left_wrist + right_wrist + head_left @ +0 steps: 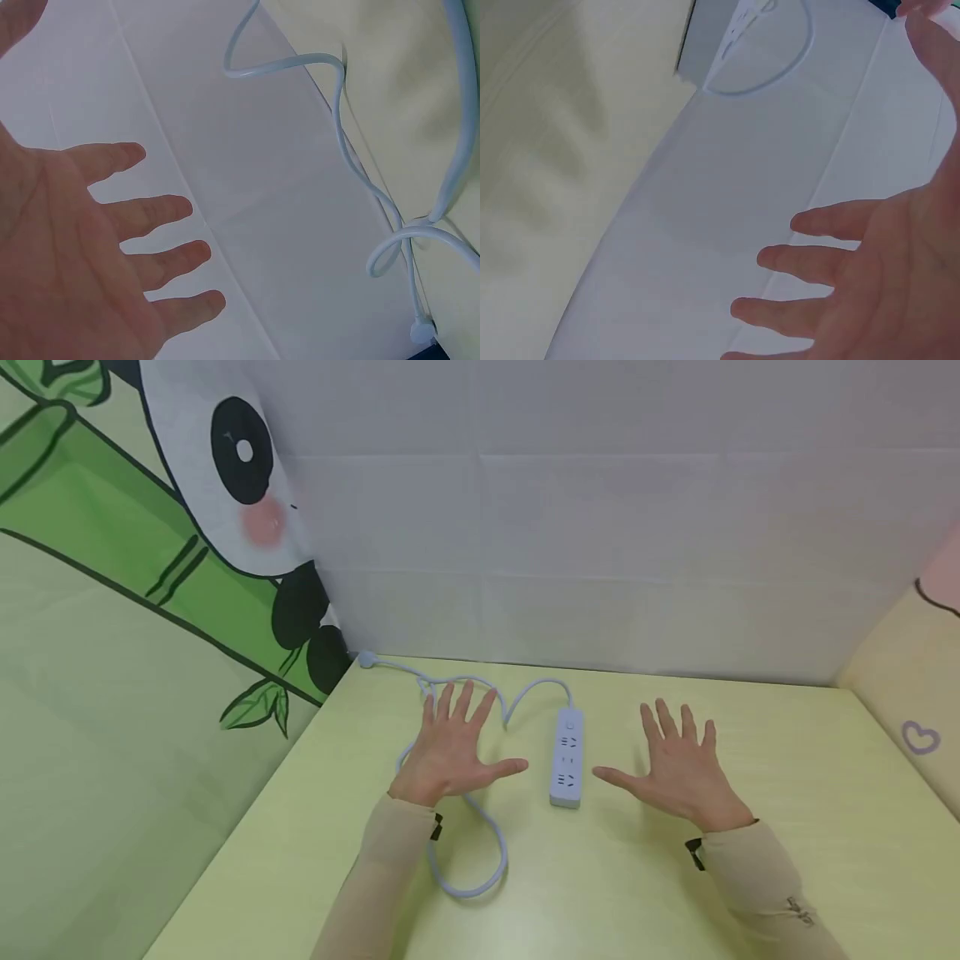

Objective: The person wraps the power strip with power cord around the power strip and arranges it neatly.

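A white power strip lies lengthwise on the pale yellow table between the two hands, sockets facing up. Its white cord loops across the left side, passing beneath the left hand, and ends in a plug at the far left corner. With fingers spread and straight, the left hand hovers above the cord, holding nothing. To the right of the strip, the right hand is also spread, its thumb pointing toward the strip. Both palms appear bare in the left wrist view and the right wrist view.
The yellow table reaches back to a white wall panel. On the left stands a side panel printed with green bamboo and a cartoon panda. A cream side panel with a purple heart bounds the right.
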Tool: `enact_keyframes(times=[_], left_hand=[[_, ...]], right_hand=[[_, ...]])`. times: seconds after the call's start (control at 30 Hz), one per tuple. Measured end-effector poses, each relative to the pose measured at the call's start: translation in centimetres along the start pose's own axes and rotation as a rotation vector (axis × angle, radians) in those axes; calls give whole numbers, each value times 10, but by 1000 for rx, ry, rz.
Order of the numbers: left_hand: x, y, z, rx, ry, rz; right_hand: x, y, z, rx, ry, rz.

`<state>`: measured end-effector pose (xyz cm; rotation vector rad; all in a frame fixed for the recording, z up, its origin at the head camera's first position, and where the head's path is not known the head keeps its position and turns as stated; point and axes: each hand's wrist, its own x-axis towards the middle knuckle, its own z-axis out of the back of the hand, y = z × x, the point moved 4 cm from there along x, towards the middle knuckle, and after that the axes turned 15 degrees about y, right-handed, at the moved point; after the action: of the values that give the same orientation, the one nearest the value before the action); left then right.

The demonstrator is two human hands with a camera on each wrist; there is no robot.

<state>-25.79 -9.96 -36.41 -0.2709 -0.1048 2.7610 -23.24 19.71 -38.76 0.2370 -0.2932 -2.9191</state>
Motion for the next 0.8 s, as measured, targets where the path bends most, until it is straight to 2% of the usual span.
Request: enact_keyframes(times=[0.17, 0.43, 0.6, 0.8], left_hand=[[-1, 3, 1, 2, -13, 3], [-5, 3, -2, -26, -18, -9], [-5, 3, -4, -28, -15, -4], [-2, 2, -3, -40, 7, -25]], right_hand=[[21, 26, -15, -35, 15, -19], [44, 55, -54, -114, 68, -49], [50, 61, -67, -180, 116, -36], [51, 52, -64, -82, 146, -35]])
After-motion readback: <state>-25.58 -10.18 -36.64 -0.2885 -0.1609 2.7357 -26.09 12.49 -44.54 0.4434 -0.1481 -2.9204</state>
